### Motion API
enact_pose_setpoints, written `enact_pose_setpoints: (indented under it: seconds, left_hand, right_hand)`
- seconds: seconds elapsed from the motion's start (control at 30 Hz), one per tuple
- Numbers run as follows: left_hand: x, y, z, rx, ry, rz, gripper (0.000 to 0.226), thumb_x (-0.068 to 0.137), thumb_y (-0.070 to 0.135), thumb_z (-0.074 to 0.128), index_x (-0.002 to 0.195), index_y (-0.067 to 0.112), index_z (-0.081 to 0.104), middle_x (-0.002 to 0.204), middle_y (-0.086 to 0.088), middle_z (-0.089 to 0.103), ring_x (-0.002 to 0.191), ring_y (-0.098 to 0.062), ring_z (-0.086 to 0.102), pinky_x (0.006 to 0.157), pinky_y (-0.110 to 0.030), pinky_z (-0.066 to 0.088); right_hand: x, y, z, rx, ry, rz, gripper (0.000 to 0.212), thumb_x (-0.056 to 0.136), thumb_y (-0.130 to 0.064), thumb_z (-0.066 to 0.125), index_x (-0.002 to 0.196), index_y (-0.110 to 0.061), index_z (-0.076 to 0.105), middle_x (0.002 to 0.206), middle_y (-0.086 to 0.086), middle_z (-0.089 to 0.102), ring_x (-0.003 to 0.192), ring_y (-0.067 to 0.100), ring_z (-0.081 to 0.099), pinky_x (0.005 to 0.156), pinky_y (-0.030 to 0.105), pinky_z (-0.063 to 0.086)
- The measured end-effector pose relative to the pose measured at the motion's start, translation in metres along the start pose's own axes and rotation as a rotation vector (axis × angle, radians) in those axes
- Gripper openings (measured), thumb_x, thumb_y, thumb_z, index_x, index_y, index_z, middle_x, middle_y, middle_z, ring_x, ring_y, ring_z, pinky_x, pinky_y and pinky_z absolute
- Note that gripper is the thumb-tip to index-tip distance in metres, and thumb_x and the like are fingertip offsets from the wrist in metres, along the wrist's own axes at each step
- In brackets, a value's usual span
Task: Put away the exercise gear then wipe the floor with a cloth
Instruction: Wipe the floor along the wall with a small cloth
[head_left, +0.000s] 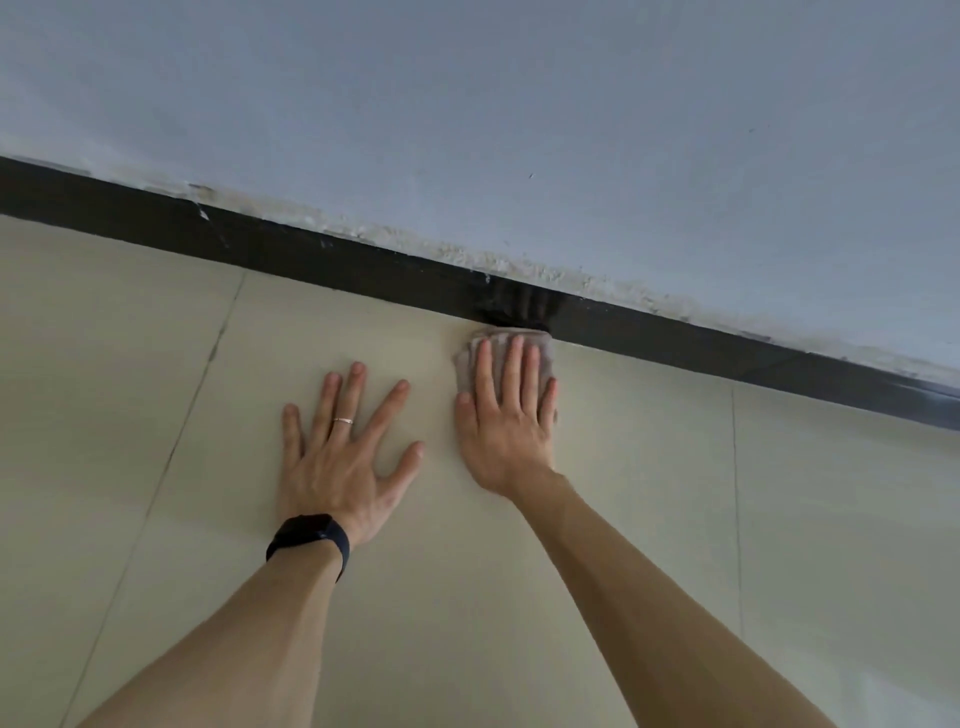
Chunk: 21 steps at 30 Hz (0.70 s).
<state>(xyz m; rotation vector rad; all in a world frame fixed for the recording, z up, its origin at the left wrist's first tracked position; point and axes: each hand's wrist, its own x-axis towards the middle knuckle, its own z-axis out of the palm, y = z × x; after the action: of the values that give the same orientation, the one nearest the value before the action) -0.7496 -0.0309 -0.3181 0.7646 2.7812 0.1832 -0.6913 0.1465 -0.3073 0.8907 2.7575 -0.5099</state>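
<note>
One cloth (544, 356) flat under right hand (506, 431).

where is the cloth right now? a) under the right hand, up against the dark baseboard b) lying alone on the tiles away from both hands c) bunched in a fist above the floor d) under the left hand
a: the cloth lies flat under the straight fingers of the right hand, its far edge at the dark baseboard, while the left hand rests bare on the floor.
</note>
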Motion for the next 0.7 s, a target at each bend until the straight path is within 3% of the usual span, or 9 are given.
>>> enact_pose_setpoints:
  seconds: [0.07, 0.1, 0.23, 0.3, 0.37, 0.5, 0.53, 0.6, 0.7]
  left_hand:
    - [0.000, 0.002, 0.000, -0.002, 0.004, 0.006, 0.068, 0.088, 0.075, 0.013, 0.150, 0.056, -0.006, 0.164, 0.011, -0.019, 0.153, -0.016, -0.009, 0.121, -0.055, -0.001]
    - [0.001, 0.001, -0.001, 0.004, 0.000, 0.005, 0.067, 0.088, 0.074, 0.013, 0.150, 0.056, -0.006, 0.164, 0.011, -0.019, 0.153, -0.016, -0.009, 0.121, -0.055, -0.001]
    - [-0.001, 0.001, -0.002, -0.017, 0.004, -0.006, 0.066, 0.090, 0.072, 0.018, 0.150, 0.057, -0.004, 0.164, 0.012, -0.017, 0.153, -0.015, -0.010, 0.121, -0.053, -0.002]
    - [-0.001, 0.001, -0.001, -0.017, 0.006, -0.002, 0.066, 0.090, 0.072, 0.019, 0.150, 0.057, -0.003, 0.165, 0.012, -0.016, 0.153, -0.015, -0.009, 0.121, -0.053, -0.001]
    - [0.000, 0.001, 0.000, -0.014, 0.010, 0.002, 0.066, 0.090, 0.072, 0.019, 0.150, 0.057, -0.004, 0.165, 0.012, -0.016, 0.153, -0.016, -0.008, 0.121, -0.054, 0.000]
    - [-0.002, 0.001, -0.004, -0.009, -0.011, -0.007, 0.066, 0.089, 0.073, 0.014, 0.149, 0.057, -0.009, 0.163, 0.012, -0.021, 0.152, -0.015, -0.013, 0.121, -0.053, -0.002]
    - [-0.002, 0.002, -0.005, -0.010, -0.012, -0.006, 0.066, 0.089, 0.073, 0.013, 0.149, 0.057, -0.009, 0.163, 0.012, -0.021, 0.152, -0.015, -0.012, 0.121, -0.053, -0.003]
    - [-0.001, 0.002, -0.005, -0.019, -0.009, 0.000, 0.066, 0.089, 0.073, 0.013, 0.149, 0.057, -0.007, 0.164, 0.012, -0.020, 0.152, -0.016, -0.011, 0.121, -0.053, -0.003]
    - [0.000, 0.001, -0.003, -0.015, -0.002, 0.009, 0.067, 0.090, 0.071, 0.016, 0.150, 0.056, -0.008, 0.164, 0.012, -0.019, 0.152, -0.015, -0.012, 0.121, -0.053, -0.004]
  right_hand:
    - [-0.001, 0.021, -0.007, -0.073, -0.036, -0.219, 0.060, 0.104, -0.048, 0.011, 0.158, -0.031, -0.011, 0.165, -0.001, -0.021, 0.150, 0.017, -0.025, 0.122, 0.046, -0.011]
    - [0.000, 0.033, -0.010, -0.060, -0.001, -0.213, 0.060, 0.104, -0.047, 0.012, 0.158, -0.030, -0.009, 0.165, -0.001, -0.019, 0.150, 0.017, -0.024, 0.123, 0.046, -0.008]
    - [0.004, 0.039, -0.005, 0.018, 0.186, 0.270, 0.065, 0.105, -0.043, 0.021, 0.159, -0.018, -0.006, 0.166, 0.009, -0.014, 0.152, 0.023, -0.017, 0.122, 0.047, -0.010]
    - [0.014, 0.007, 0.000, 0.125, 0.174, 0.466, 0.069, 0.104, -0.042, 0.023, 0.158, -0.013, -0.008, 0.165, 0.017, -0.015, 0.152, 0.029, -0.019, 0.121, 0.049, -0.012]
    - [0.018, -0.011, 0.005, 0.111, 0.114, 0.408, 0.070, 0.102, -0.044, 0.020, 0.158, -0.013, -0.008, 0.164, 0.019, -0.016, 0.151, 0.031, -0.019, 0.120, 0.049, -0.014]
    - [0.002, 0.039, -0.013, -0.103, 0.032, -0.170, 0.066, 0.100, -0.049, 0.010, 0.160, -0.024, -0.002, 0.166, 0.009, -0.011, 0.152, 0.023, -0.016, 0.123, 0.046, -0.006]
    - [0.000, 0.057, -0.019, -0.110, 0.001, -0.207, 0.064, 0.101, -0.048, 0.010, 0.159, -0.025, -0.003, 0.167, 0.003, -0.012, 0.152, 0.018, -0.018, 0.124, 0.046, -0.004]
    - [0.000, 0.066, -0.020, -0.079, 0.020, -0.053, 0.064, 0.102, -0.046, 0.011, 0.159, -0.025, -0.005, 0.166, -0.003, -0.014, 0.151, 0.015, -0.020, 0.124, 0.048, -0.003]
    - [0.005, 0.006, -0.005, 0.026, 0.048, 0.155, 0.063, 0.103, -0.044, 0.014, 0.159, -0.025, -0.007, 0.165, 0.004, -0.018, 0.151, 0.023, -0.020, 0.122, 0.050, -0.010]
